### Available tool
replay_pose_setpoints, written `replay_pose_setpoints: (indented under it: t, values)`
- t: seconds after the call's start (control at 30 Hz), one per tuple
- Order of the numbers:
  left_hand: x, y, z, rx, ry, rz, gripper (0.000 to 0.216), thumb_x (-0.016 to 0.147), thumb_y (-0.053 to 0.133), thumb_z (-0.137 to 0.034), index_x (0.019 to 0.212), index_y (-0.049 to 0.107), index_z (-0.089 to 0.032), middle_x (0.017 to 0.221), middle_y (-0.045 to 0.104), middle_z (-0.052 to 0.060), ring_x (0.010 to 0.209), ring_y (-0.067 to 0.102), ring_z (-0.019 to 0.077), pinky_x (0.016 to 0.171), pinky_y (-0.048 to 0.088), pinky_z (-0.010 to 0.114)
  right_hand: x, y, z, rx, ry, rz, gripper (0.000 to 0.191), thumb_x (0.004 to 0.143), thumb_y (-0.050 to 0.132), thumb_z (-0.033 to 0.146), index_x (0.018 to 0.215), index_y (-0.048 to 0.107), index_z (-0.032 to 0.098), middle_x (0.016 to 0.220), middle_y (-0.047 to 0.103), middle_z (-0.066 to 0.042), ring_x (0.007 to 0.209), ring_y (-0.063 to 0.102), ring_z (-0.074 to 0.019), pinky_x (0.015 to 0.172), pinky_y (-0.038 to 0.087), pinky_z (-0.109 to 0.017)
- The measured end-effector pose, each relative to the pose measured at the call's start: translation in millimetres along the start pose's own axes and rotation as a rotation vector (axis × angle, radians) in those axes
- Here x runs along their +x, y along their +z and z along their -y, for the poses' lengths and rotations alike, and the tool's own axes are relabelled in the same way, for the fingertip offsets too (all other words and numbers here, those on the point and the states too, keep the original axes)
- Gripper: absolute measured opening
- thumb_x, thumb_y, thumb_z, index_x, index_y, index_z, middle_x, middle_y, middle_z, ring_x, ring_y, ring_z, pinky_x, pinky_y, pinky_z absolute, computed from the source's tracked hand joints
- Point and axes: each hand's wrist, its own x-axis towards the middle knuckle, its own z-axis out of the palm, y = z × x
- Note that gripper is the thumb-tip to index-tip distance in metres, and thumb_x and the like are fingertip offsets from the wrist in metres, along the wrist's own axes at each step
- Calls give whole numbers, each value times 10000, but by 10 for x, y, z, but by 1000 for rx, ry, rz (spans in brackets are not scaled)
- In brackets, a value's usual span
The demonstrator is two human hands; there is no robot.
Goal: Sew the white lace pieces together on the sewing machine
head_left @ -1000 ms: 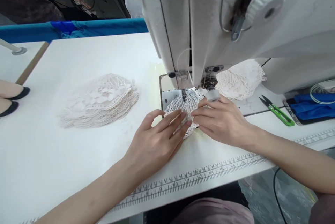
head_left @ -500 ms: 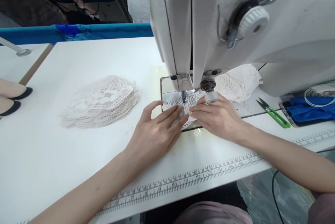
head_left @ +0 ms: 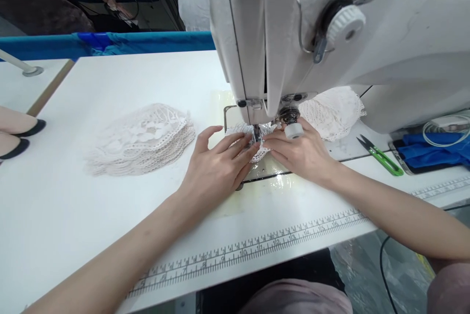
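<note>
Left hand (head_left: 215, 169) flat, fingers spread, pressing lace piece (head_left: 253, 145) onto bench (head_left: 73, 216). Right hand (head_left: 301, 152) likewise open, fingertips pinning same piece just beside presser foot (head_left: 257, 133) of sewing machine (head_left: 330, 35). Seam looks mid-run. Unsewn lace stack (head_left: 141, 140) well left; finished-looking lace pile (head_left: 332, 111) behind machine. Thread snips (head_left: 380, 156) right.

The sewing machine (head_left: 330, 35) runs off the top and right edges, and its head hides the needle. The left hand (head_left: 216, 169) and right hand (head_left: 301, 152) cover most of the lace piece (head_left: 257, 150). A phone (head_left: 422, 157) is half buried under blue cloth (head_left: 436, 150). Two shoes (head_left: 22, 138) are cut by the left edge.
</note>
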Motion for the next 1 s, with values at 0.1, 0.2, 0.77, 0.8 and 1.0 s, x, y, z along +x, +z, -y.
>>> replay_pose_setpoints:
  t: [0.1,0.2,0.77,0.8,1.0]
  values:
    - [-33,17,-35,120,7,-82,258,927,526,-220,1158,628,-273,1202,682,31,1039,629,264,866,400,477,3,-11,17,31,7,-13,240,923,485,138,913,717,196,903,754,3,827,626,-167,833,404,-339]
    - [-47,-21,-79,63,-52,-75,214,933,516,-218,1091,656,-252,1122,713,23,831,643,214,702,400,392,5,-22,32,69,-12,-41,240,920,500,124,890,721,213,870,755,29,785,627,-149,820,422,-318]
    - [356,-80,101,-524,-320,184,142,790,634,-307,760,655,-170,790,587,9,606,510,113,531,398,234,7,69,-23,187,236,-80,190,932,540,210,870,719,196,734,712,-3,707,616,-152,772,473,-309]
    - [355,-53,89,-512,-332,168,151,780,650,-312,735,636,-168,759,571,4,594,500,113,518,388,234,9,68,-21,188,242,-77,198,933,534,210,859,718,198,731,711,-3,714,617,-155,777,473,-312]
    - [341,-11,48,-564,-387,70,203,833,622,-330,705,586,-175,702,544,-12,591,494,111,544,395,238,16,61,-13,201,256,-61,228,946,514,221,846,718,201,740,712,-7,737,626,-161,781,469,-317]
